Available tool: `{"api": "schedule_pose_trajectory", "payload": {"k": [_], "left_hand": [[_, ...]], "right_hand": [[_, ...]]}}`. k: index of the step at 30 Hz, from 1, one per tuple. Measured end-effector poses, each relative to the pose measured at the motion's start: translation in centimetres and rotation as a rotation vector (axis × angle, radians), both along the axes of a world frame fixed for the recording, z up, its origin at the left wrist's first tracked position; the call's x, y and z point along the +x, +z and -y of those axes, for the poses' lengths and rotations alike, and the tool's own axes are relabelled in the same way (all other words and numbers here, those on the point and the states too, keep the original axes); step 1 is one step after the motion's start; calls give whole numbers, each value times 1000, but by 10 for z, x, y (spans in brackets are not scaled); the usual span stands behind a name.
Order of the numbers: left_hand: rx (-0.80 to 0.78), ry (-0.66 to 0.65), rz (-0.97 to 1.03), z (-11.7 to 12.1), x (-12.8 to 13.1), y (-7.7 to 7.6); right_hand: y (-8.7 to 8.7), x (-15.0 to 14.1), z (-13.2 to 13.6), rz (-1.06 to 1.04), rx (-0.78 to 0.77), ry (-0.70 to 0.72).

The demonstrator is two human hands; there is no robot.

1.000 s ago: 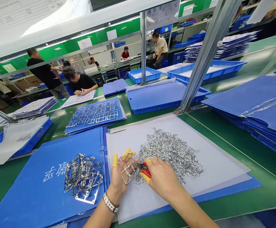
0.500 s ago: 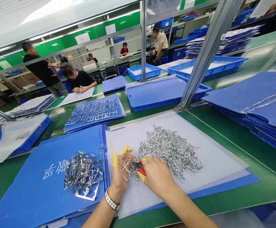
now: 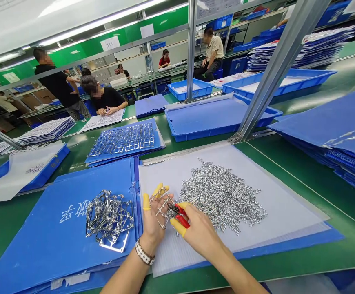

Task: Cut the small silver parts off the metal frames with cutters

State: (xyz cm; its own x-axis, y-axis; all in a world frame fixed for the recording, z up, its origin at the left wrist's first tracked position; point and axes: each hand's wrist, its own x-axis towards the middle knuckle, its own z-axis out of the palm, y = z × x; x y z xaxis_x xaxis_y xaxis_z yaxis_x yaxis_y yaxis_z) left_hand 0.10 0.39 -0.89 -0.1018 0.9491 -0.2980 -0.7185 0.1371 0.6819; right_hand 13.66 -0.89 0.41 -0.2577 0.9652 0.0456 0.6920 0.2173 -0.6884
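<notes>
My left hand (image 3: 154, 216), with yellow finger cots and a beaded bracelet, holds a small metal lead frame (image 3: 162, 209) upright. My right hand (image 3: 198, 232), also wearing yellow cots, grips red-handled side cutters (image 3: 181, 216), their jaws at the frame's edge. Just right of my hands lies a heap of small cut metal pieces (image 3: 222, 198) on a translucent plastic sheet (image 3: 287, 208). To the left, a tangled pile of metal frames (image 3: 108, 216) rests on a blue folder (image 3: 49, 232) with white characters.
Beyond sits a blue stack of metal sheets (image 3: 124, 141) beside blue trays (image 3: 220, 118). Stacked blue folders (image 3: 327, 139) fill the right. Metal posts (image 3: 272, 73) rise from the green bench. A seated co-worker (image 3: 107, 100) handles paper, and other people stand further back.
The head view has shifted, moving the whole scene slightly right and up. My right hand's cutters have come closer to the frame in my left hand. The metal heap and frame pile stay in place.
</notes>
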Motion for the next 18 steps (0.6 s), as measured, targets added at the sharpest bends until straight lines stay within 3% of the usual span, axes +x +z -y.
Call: {"api": "schedule_pose_trajectory", "payload": {"k": [3, 8, 18], "left_hand": [[9, 12, 37, 0, 1, -1], [19, 13, 47, 0, 2, -1], [7, 26, 103, -1, 2, 0]], "right_hand": [[-9, -16, 1, -168, -34, -17], [-17, -30, -2, -262, -59, -20], [-17, -35, -4, -225, -87, -9]]}}
